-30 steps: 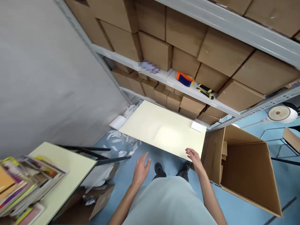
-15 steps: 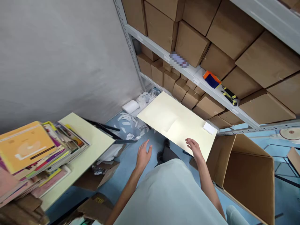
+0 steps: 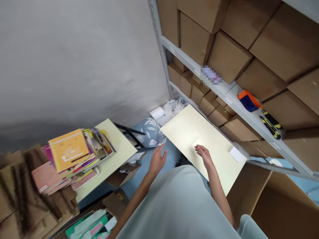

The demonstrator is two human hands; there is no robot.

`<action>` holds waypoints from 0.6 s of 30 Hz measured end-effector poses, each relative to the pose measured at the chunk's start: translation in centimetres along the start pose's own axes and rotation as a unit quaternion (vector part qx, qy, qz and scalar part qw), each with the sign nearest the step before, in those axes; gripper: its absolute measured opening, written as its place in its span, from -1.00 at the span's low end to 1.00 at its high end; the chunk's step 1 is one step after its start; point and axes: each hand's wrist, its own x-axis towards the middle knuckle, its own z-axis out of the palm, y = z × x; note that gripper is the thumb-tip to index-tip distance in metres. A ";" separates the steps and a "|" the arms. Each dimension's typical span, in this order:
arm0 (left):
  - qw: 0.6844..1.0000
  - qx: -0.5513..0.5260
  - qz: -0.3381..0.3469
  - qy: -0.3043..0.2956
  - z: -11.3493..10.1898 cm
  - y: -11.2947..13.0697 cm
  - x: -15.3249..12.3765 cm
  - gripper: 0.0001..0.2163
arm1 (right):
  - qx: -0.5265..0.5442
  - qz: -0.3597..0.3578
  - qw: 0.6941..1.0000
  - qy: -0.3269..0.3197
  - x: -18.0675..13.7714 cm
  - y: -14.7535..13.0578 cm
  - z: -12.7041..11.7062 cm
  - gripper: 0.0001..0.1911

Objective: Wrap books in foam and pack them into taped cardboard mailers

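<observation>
My left hand (image 3: pixel 158 159) hangs in the air over the blue floor, between two pale tables, its fingers stretched out and nothing in them. Over the near side of the pale yellow table (image 3: pixel 184 126) is my right hand (image 3: pixel 203 155), fingers apart and holding nothing. A small white block (image 3: pixel 236 154) lies at that table's right end. To my left, a stack of books and magazines (image 3: pixel 69 149), with an orange one on top, rests on the other pale table (image 3: pixel 124 149).
A metal shelf (image 3: pixel 221 94) full of cardboard boxes runs along the right, with an orange-and-blue item (image 3: pixel 249 100) and yellow-black cutters (image 3: pixel 271 124) on it. A big open carton (image 3: pixel 281 199) stands at right. Paper scraps (image 3: pixel 173 108) litter the corner. Flattened cardboard (image 3: pixel 27 192) lies at left.
My view has swung left, so the shelf and tables shift rightward and more cardboard shows at left. Both hands stay raised and without anything in them; the right now sits farther along the table.
</observation>
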 end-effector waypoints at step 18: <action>0.914 -0.111 -0.221 0.321 -16.8 -5.6 -5.5 -0.54 | -0.192 -0.048 0.927 -0.318 3.1 -8.4 21.9 -0.37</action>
